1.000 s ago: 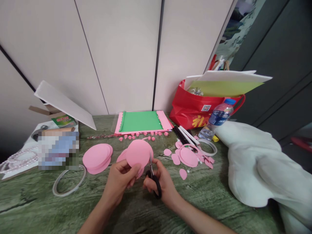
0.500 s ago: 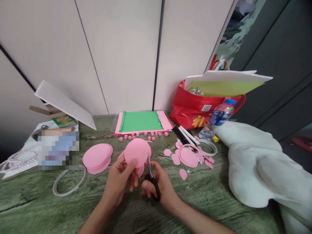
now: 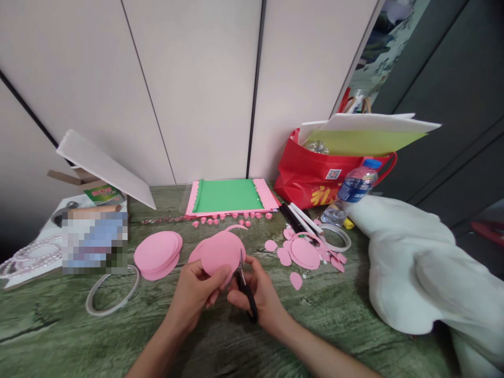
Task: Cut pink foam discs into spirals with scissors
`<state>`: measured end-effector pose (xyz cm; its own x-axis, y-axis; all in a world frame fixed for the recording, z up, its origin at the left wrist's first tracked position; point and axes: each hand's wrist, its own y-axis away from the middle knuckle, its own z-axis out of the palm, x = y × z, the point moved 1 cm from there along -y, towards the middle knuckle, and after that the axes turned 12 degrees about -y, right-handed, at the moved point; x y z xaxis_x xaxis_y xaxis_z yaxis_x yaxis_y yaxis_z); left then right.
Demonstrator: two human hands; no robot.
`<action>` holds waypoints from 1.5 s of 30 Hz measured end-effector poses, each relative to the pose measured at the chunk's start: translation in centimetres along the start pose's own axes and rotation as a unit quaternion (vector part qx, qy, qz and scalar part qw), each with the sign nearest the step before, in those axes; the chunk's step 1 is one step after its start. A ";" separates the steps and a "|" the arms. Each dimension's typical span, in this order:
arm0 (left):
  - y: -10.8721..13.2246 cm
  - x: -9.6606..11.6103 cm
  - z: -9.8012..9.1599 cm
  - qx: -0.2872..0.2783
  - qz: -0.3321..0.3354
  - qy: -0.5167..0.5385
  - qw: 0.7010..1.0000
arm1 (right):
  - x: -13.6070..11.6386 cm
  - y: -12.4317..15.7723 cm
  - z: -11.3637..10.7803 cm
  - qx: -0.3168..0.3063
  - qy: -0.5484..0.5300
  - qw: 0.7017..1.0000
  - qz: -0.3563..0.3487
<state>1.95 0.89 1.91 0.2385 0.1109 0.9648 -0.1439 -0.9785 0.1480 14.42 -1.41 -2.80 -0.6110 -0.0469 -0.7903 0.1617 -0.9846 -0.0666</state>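
My left hand [image 3: 197, 286] pinches a pink paper circle [image 3: 222, 253] at its lower edge, thumb on top. In my right hand [image 3: 258, 291] is a pair of black-handled scissors [image 3: 247, 294], fingers through the loops. Their blades point up along the circle's right edge. Behind the held circle, more pink paper partly shows, and a thin curved strip [image 3: 238, 227] sticks out above it. To the left lies a stack of pink paper circles [image 3: 156, 252]. On the right, cut pink pieces [image 3: 305, 253] lie scattered, some round and some petal-shaped.
Small pink rolled pieces [image 3: 235, 216] line up before a green sheet [image 3: 228, 195]. Tape rolls [image 3: 90, 302] lie at left and right. Pens [image 3: 305, 218], a water bottle [image 3: 356, 186], a red bag [image 3: 303, 170] and white fabric [image 3: 413, 262] are on the right; a foam board [image 3: 106, 170] leans at left.
The held paper circle has tipped back and sunk slightly, looking flatter. The scissors have shifted a little at its right edge, and a curved strip now shows more above it.
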 end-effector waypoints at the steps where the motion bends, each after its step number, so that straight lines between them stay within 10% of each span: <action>1: 0.0 0.0 0.0 0.002 -0.001 0.001 1.000 | 0.0 0.0 0.0 0.000 -0.001 1.000 0.001; 45: 0.0 0.0 0.0 -0.003 0.007 0.004 1.000 | 0.2 -0.1 -0.4 -0.009 -0.010 1.000 -0.006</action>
<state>1.97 0.86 1.94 0.2297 0.0989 0.9682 -0.1533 -0.9787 0.1363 14.60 -1.29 -3.15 -0.6289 -0.0378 -0.7766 0.1681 -0.9818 -0.0884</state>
